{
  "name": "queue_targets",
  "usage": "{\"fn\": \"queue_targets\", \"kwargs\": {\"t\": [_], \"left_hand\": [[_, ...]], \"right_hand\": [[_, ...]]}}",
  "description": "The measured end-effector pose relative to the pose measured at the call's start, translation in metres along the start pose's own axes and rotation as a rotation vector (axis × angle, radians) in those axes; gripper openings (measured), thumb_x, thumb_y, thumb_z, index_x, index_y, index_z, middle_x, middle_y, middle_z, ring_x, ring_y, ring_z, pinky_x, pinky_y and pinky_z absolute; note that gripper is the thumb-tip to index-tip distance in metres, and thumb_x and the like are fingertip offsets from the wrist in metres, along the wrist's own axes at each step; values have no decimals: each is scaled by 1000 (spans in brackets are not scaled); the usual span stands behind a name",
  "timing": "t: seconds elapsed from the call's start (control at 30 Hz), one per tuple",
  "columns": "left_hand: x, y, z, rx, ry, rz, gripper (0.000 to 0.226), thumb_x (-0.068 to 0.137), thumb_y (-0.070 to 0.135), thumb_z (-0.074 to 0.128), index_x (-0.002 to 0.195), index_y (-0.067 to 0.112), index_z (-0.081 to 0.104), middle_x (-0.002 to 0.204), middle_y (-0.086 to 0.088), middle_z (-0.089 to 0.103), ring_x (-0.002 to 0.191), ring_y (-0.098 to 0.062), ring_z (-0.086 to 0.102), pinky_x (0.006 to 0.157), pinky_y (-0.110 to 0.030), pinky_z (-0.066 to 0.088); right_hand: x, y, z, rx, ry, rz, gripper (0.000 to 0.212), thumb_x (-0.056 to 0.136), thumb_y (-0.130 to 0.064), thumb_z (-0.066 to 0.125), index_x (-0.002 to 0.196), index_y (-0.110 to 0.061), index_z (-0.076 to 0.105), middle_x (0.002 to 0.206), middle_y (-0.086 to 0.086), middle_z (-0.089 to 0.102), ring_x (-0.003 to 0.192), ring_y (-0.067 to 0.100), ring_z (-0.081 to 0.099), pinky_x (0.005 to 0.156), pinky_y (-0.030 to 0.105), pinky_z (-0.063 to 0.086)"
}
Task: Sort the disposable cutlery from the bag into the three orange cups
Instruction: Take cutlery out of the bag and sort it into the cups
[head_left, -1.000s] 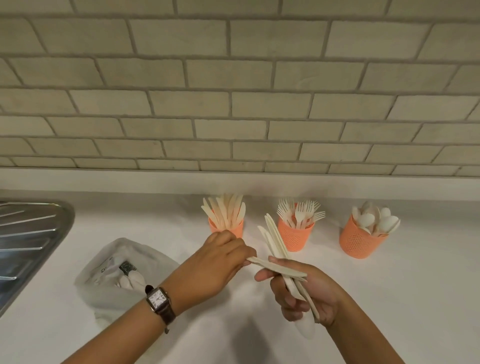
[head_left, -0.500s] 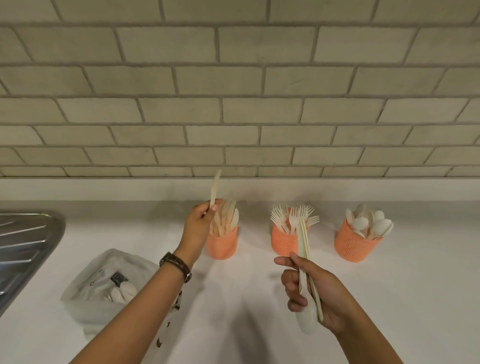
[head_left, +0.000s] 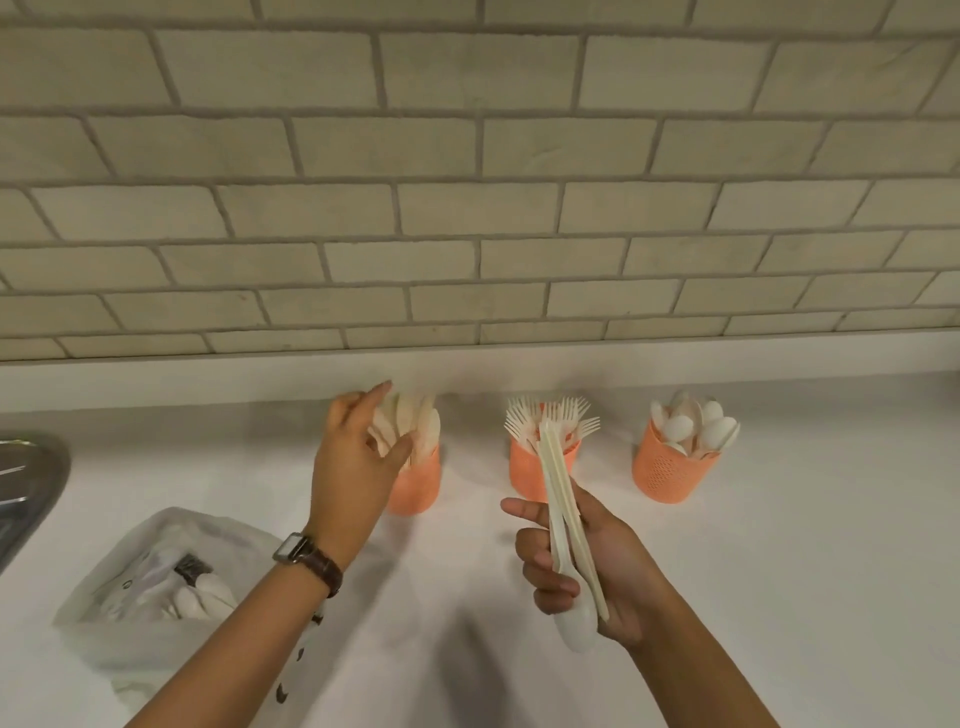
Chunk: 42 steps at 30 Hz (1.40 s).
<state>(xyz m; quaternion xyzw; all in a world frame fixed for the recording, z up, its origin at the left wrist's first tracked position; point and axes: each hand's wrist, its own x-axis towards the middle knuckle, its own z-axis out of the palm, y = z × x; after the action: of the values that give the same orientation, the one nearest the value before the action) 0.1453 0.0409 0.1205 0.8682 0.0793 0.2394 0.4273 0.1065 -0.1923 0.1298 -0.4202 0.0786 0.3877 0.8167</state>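
While right hand (head_left: 602, 561) grips cutlery (head_left: 557, 480), left hand (head_left: 352, 462) spread by knife cup (head_left: 418, 486)

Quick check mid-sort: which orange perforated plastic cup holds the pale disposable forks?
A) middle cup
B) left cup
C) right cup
A: fork tines fan out above the middle cup; the left cup shows knife blades, the right cup spoon bowls.

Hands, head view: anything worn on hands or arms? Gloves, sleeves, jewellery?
No gloves or sleeves in view on either. The left hand has a wrist watch: rectangular silver-coloured case, dark brown leather-look strap. The right hand and its wrist wear nothing visible.
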Motion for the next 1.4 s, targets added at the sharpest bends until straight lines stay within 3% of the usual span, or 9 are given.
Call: {"fn": "queue_targets", "kwargs": {"t": [0.13,0.23,0.33,0.47,0.67,0.9,0.97,1.13,1.4], "left_hand": [[-26,60,-18,26,-320,527,29,86,21,64,106,40,62,109,26,46,77,3,52,68,-10,42],[-42,85,-13,294,-535,858,19,89,30,50,97,33,67,102,17,60,87,2,54,69,-19,48],[-58,95,-5,356,-617,521,23,88,46,50,91,31,67,90,12,64,81,-4,54,68,-21,43],[-67,88,0,181,-485,173,18,77,51,63,76,33,59,77,15,61,66,-2,52,60,-14,40],[-65,76,-11,326,-367,596,42,70,25,77,88,38,42,100,20,42,87,-1,41,66,-11,35],[-45,38,-15,429,-264,993,16,85,15,56,97,23,64,86,7,65,85,-12,51,75,-20,35],[-43,30,-18,327,-233,803,17,84,19,56,95,24,69,83,9,67,81,-8,53,71,-15,37],[-41,34,-24,-427,-218,-290,32,75,-1,72,97,22,70,80,-2,62,68,-11,61,67,-19,56],[-40,38,-32,-649,-339,-456,29,77,-4,70,96,18,71,94,-9,68,76,-16,68,64,-24,58]], "right_hand": [[1,1,3,-19,-5,47,36,90,-29,32,100,-5,56,53,7,35,36,16,29,39,18,29],[1,4,10,-82,3,55,35,90,-28,29,76,-9,55,51,6,33,36,16,30,39,18,28],[2,9,20,-224,158,-44,43,95,-27,28,67,-8,53,50,6,32,35,17,32,40,20,29],[5,13,25,-572,376,-252,29,101,-28,28,91,-7,45,51,3,33,35,16,35,42,25,33],[1,16,32,-923,337,-314,24,101,-37,29,89,-21,42,63,2,40,41,12,35,43,25,33],[-9,5,34,-632,176,-202,20,101,-22,32,94,-11,47,60,6,46,38,16,41,44,26,41],[-9,-3,27,-540,216,-262,18,100,-19,38,97,-7,52,63,9,49,38,18,43,43,27,43],[-11,-16,5,-548,342,-362,24,96,-26,50,98,-7,65,59,6,44,35,14,35,41,22,31],[-6,-6,-6,-739,291,-303,24,92,5,44,82,-6,64,66,8,48,48,17,39,52,28,37]]}}
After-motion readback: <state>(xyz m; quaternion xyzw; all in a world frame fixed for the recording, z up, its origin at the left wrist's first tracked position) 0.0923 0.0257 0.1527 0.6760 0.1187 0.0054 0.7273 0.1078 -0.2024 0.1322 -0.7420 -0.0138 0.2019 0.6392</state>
